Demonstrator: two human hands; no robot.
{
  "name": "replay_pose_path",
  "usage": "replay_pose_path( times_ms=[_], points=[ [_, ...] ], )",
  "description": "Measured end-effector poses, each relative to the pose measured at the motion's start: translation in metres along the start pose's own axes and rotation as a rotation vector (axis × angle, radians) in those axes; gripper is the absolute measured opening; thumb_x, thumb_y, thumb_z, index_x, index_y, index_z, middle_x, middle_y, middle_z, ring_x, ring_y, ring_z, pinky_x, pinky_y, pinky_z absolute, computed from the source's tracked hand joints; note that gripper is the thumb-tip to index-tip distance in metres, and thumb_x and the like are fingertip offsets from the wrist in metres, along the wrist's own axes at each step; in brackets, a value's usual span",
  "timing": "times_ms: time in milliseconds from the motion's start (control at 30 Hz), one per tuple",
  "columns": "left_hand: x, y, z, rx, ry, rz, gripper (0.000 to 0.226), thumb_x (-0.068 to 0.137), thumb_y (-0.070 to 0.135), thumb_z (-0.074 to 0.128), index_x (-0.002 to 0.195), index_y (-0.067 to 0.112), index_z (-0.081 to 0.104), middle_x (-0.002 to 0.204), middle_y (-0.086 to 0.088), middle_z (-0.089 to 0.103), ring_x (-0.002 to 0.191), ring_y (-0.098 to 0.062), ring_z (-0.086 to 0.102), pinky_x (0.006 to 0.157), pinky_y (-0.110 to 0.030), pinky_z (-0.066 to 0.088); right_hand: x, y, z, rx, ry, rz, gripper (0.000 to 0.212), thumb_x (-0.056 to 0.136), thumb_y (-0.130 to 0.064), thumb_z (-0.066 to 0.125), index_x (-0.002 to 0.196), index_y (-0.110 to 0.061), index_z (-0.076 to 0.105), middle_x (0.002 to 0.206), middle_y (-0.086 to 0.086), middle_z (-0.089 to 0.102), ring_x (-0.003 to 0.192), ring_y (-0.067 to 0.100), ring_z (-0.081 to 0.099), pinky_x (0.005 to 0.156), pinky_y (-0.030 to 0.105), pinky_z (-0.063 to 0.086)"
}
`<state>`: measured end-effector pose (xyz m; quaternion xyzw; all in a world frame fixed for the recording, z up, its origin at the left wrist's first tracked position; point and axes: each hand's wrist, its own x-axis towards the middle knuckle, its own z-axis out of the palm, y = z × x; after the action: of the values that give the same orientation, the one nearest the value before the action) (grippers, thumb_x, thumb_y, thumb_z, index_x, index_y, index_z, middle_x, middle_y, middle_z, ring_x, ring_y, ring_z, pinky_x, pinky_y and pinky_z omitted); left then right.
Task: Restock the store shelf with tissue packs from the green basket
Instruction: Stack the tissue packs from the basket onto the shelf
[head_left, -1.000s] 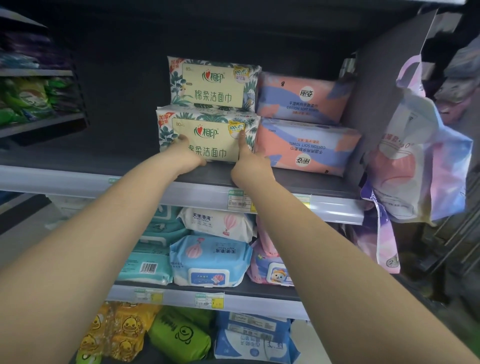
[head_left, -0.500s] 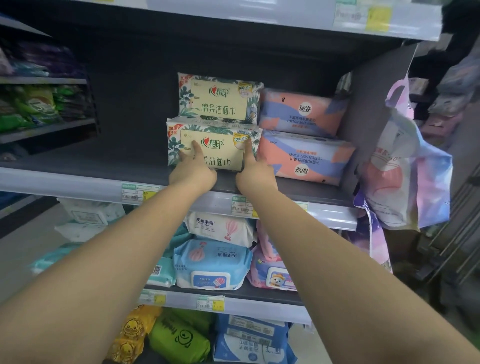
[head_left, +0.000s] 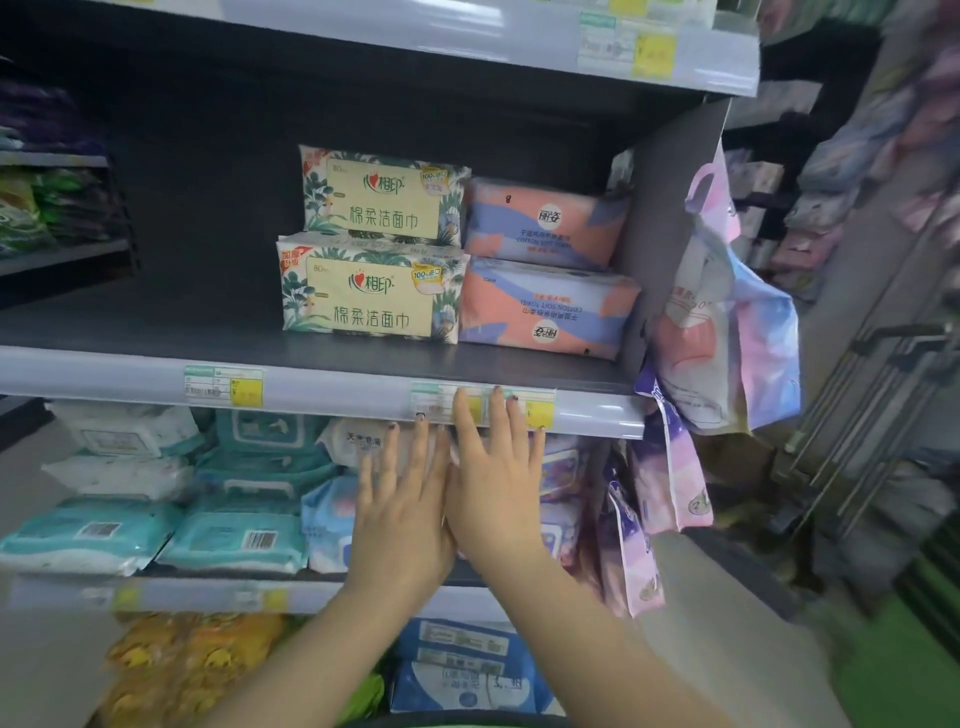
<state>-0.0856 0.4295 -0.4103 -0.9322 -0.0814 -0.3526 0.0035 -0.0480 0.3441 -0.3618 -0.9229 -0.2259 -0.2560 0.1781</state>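
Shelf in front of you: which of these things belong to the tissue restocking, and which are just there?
Part of the job:
- green-leaf tissue packs, stacked two high
- pink-and-purple tissue packs beside them
- dark shelf
- left hand and right hand, both empty

Just there:
- wet wipe packs on the shelf below
- hanging pastel bag

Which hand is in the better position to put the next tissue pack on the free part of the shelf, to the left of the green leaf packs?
Probably the left hand. Both hands are open and hold nothing, but it lies nearer the bare shelf left of the green leaf packs; the right hand would have to cross over it.
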Motion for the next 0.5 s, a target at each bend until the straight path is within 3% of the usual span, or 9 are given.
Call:
replay_pose_path(
  times_ms=[100, 200, 267, 300, 400, 500],
  points=[
    [-0.025, 0.009, 0.007, 0.002, -0.034, 0.024, 0.069, 0.073, 0.035, 0.034, 0.136, 0.010, 0.036, 0.143, -0.011, 0.039, 0.130, -0.035, 0.029, 0.103, -0.050, 0.019, -0.029, 0.014, 0.012, -0.066, 0.004, -0.030, 0.060, 0.072, -0.024, 0.039, 0.132, -0.024, 0.045, 0.130, 0.012, 0.058, 0.120, 0.030, 0.056, 0.091, 0.053, 0.044],
    [-0.049, 0.017, 0.015, -0.012, -0.070, 0.031, 0.065, 0.076, 0.032, 0.033, 0.137, 0.012, 0.034, 0.144, -0.009, 0.034, 0.130, -0.034, 0.029, 0.108, -0.047, 0.011, -0.057, 0.027, 0.024, -0.086, -0.065, -0.031, 0.077, 0.060, -0.027, 0.061, 0.133, -0.024, 0.040, 0.131, 0.010, 0.058, 0.121, 0.029, 0.056, 0.092, 0.053, 0.044],
    [-0.066, 0.020, 0.022, -0.020, -0.114, 0.033, 0.064, 0.077, 0.034, 0.033, 0.137, 0.012, 0.034, 0.145, -0.009, 0.033, 0.131, -0.034, 0.028, 0.109, -0.045, 0.005, -0.075, 0.035, 0.032, -0.090, -0.108, -0.012, 0.073, 0.061, -0.030, 0.052, 0.133, -0.024, 0.042, 0.130, 0.011, 0.058, 0.120, 0.030, 0.056, 0.091, 0.054, 0.044],
    [-0.075, 0.022, 0.026, -0.023, -0.143, 0.038, 0.064, 0.078, 0.035, 0.034, 0.137, 0.012, 0.035, 0.145, -0.010, 0.037, 0.131, -0.034, 0.029, 0.109, -0.045, 0.005, -0.085, 0.039, 0.036, -0.087, -0.124, -0.005, 0.072, 0.061, -0.030, 0.051, 0.132, -0.024, 0.043, 0.130, 0.012, 0.058, 0.119, 0.030, 0.057, 0.091, 0.055, 0.045],
    [-0.101, 0.025, 0.036, -0.029, -0.225, 0.030, 0.062, 0.081, 0.038, 0.037, 0.137, 0.012, 0.036, 0.143, -0.012, 0.044, 0.133, -0.034, 0.028, 0.108, -0.049, 0.015, -0.113, 0.050, 0.051, -0.097, -0.217, 0.006, 0.089, 0.050, -0.027, 0.075, 0.133, -0.023, 0.042, 0.129, 0.014, 0.058, 0.119, 0.030, 0.056, 0.091, 0.055, 0.045],
    [-0.130, 0.031, 0.047, -0.041, -0.281, 0.004, 0.070, 0.074, 0.032, 0.060, 0.136, 0.012, 0.036, 0.142, -0.011, 0.046, 0.131, -0.034, 0.030, 0.104, -0.051, 0.020, -0.140, 0.059, 0.063, -0.109, -0.234, -0.003, 0.098, 0.044, -0.026, 0.084, 0.132, -0.022, 0.042, 0.126, 0.014, 0.060, 0.117, 0.030, 0.058, 0.090, 0.054, 0.045]
  ],
)
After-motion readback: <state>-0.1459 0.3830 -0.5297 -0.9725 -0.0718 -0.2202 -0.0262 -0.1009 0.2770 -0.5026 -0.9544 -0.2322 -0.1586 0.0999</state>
